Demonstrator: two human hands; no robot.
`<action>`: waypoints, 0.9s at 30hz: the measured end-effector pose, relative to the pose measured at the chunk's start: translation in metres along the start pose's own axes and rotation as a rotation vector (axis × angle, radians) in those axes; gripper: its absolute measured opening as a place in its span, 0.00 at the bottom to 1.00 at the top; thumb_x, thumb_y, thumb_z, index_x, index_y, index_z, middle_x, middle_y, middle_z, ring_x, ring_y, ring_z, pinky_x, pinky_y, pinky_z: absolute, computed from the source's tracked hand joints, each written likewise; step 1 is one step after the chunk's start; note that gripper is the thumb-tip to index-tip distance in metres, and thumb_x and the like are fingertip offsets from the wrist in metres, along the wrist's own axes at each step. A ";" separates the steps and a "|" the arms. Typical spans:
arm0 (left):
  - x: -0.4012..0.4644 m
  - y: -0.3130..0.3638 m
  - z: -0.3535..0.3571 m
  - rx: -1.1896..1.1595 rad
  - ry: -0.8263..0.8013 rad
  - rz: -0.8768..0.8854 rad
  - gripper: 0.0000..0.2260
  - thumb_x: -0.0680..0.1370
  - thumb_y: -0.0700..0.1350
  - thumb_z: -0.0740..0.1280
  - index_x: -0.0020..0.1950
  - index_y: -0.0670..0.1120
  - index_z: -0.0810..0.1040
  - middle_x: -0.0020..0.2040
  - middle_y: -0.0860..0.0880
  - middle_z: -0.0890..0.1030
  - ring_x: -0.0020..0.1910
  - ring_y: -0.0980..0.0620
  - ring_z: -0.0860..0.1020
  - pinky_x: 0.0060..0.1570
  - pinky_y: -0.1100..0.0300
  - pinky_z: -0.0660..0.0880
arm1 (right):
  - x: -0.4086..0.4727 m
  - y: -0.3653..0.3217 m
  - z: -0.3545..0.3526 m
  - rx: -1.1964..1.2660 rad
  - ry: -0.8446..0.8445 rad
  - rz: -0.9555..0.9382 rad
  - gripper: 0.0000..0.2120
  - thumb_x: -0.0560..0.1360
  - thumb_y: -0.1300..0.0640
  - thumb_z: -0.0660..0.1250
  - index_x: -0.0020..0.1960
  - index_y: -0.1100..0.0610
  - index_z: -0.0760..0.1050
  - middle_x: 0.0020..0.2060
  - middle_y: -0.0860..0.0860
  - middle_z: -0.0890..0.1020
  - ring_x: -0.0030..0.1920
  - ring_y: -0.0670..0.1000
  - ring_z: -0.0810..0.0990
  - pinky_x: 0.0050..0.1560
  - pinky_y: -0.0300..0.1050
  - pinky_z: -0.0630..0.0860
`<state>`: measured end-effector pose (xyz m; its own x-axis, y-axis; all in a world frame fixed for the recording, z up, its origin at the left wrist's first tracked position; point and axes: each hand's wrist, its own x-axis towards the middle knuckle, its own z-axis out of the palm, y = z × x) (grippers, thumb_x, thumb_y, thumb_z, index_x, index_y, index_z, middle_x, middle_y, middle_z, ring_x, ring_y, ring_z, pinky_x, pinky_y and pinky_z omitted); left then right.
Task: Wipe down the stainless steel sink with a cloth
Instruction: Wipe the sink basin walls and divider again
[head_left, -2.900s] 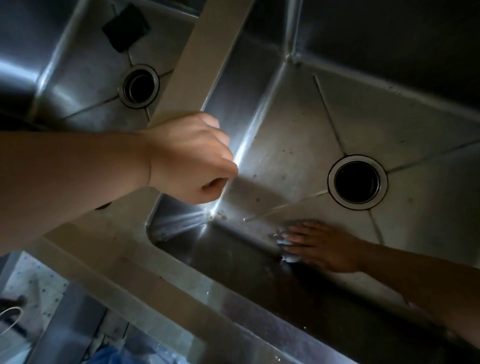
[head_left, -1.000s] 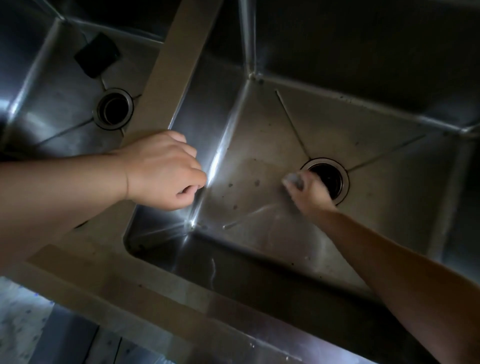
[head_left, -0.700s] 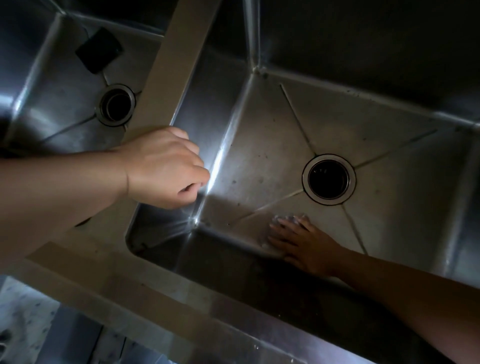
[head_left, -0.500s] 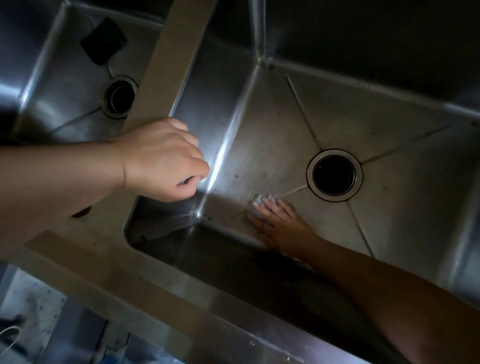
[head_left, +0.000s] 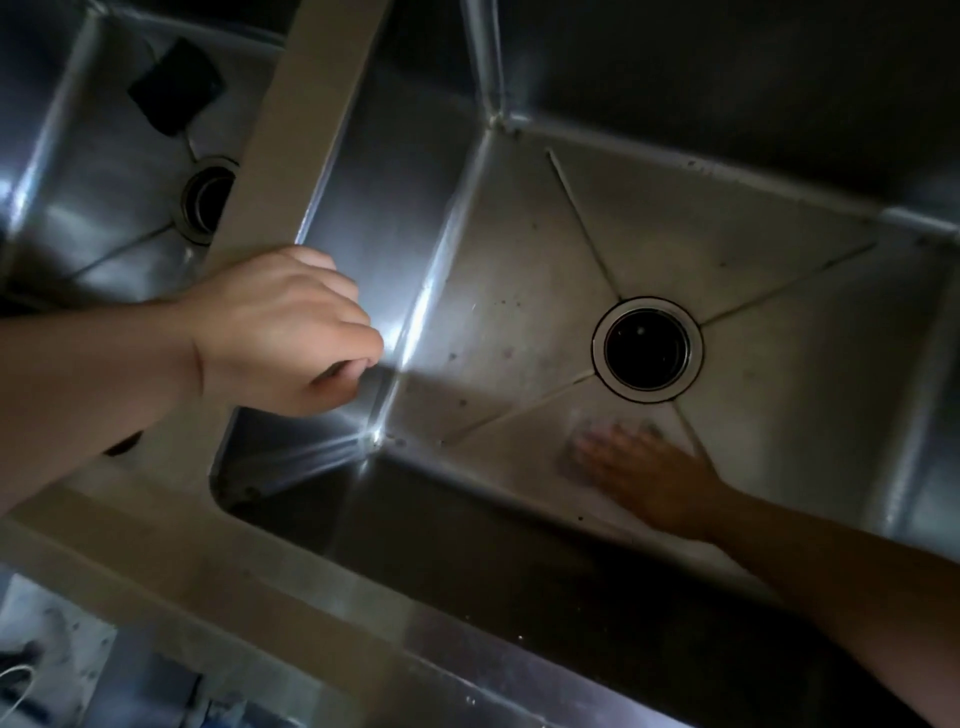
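I look down into the right basin of a stainless steel sink (head_left: 519, 291), which has dark specks on its floor. My right hand (head_left: 649, 478) lies flat on the basin floor just below the round drain (head_left: 648, 349), pressing a pale cloth (head_left: 570, 460) under its spread fingers. The hand and cloth are motion-blurred, and only the cloth's edge shows past the fingertips. My left hand (head_left: 280, 332) is curled into a fist on the near end of the divider (head_left: 306, 104) between the basins. Bright glare lights the corner beneath it.
The left basin has its own drain (head_left: 205, 200), and a dark square object (head_left: 176, 85) lies on its floor. The sink's wide front rim (head_left: 260, 587) runs across the bottom, with the floor visible beyond it at lower left.
My right hand slid the cloth rightward along the basin floor, from near the left crease to just under the drain. My left fist stayed on the divider.
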<state>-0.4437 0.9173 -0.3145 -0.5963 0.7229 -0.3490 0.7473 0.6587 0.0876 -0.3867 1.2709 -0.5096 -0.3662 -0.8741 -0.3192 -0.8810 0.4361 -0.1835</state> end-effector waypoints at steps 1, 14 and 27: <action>0.000 0.000 0.000 -0.005 0.001 0.000 0.13 0.69 0.47 0.56 0.30 0.45 0.75 0.25 0.49 0.75 0.28 0.45 0.75 0.35 0.55 0.72 | -0.006 -0.005 0.007 0.006 0.015 -0.113 0.21 0.72 0.50 0.56 0.61 0.51 0.77 0.60 0.49 0.80 0.60 0.52 0.78 0.64 0.51 0.69; -0.001 -0.003 0.009 0.004 0.012 -0.025 0.13 0.70 0.46 0.56 0.30 0.46 0.76 0.26 0.50 0.76 0.28 0.45 0.75 0.35 0.55 0.71 | -0.019 0.040 -0.022 0.540 0.489 0.749 0.13 0.77 0.64 0.60 0.53 0.72 0.77 0.48 0.68 0.81 0.46 0.63 0.82 0.47 0.45 0.76; 0.000 -0.002 0.010 0.005 -0.017 -0.094 0.15 0.68 0.47 0.54 0.28 0.46 0.76 0.25 0.52 0.76 0.28 0.47 0.77 0.34 0.55 0.73 | 0.050 0.066 -0.093 2.465 0.788 1.253 0.13 0.81 0.59 0.54 0.38 0.55 0.70 0.22 0.52 0.73 0.16 0.43 0.66 0.16 0.29 0.57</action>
<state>-0.4421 0.9142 -0.3245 -0.6593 0.6541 -0.3709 0.6895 0.7227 0.0490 -0.4907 1.2357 -0.4509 -0.4850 -0.0258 -0.8741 0.7308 -0.5610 -0.3889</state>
